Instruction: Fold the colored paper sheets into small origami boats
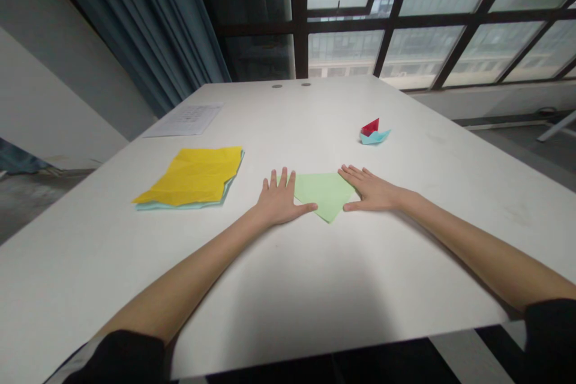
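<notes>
The green paper [323,192] lies flat on the white table [310,288] at the middle of the frame, held at both sides — the left hand [279,201] over its left end, the right hand [373,192] at its right edge — probably to keep it flat and still. The left fingers are spread, thumb stretched inward; the right fingers lie closer together, thumb apart. Neither hand pinches anything. The yellow sheets [198,174] at centre left and the little boat [375,137] at upper right seem set aside to leave working room. The paper is pale and plain, straight-topped, pointed at the bottom; its layers I cannot tell.
</notes>
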The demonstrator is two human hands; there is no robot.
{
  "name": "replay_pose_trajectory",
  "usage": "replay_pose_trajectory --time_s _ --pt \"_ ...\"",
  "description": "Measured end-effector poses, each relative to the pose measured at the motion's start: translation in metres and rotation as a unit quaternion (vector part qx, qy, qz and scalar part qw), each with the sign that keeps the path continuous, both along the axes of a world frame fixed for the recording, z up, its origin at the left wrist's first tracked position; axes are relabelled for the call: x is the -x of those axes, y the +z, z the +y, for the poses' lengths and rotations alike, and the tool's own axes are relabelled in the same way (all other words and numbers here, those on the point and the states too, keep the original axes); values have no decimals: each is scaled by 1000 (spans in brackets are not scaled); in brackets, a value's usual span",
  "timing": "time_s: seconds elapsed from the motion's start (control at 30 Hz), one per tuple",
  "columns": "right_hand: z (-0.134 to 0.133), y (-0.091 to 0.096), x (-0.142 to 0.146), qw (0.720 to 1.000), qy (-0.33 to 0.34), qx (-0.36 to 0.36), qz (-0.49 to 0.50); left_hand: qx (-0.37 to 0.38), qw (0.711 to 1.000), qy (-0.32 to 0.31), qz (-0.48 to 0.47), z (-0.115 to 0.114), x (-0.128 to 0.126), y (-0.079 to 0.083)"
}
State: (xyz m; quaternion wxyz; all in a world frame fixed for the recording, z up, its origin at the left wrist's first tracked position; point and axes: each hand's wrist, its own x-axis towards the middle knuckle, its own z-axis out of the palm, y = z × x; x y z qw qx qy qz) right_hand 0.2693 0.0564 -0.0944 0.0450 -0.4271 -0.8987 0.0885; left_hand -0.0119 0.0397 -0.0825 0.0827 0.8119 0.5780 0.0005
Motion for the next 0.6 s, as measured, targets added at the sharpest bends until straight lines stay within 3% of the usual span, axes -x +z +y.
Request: replay_pose_trajectory --time_s 0.2,0.6 --pt "-6 16 7 999 13 -23 39 0 1000 -19 0 1 2 -3" --pt "-6 23 8 989 76 -80 101 -1 999 -33 14 3 3 -5"
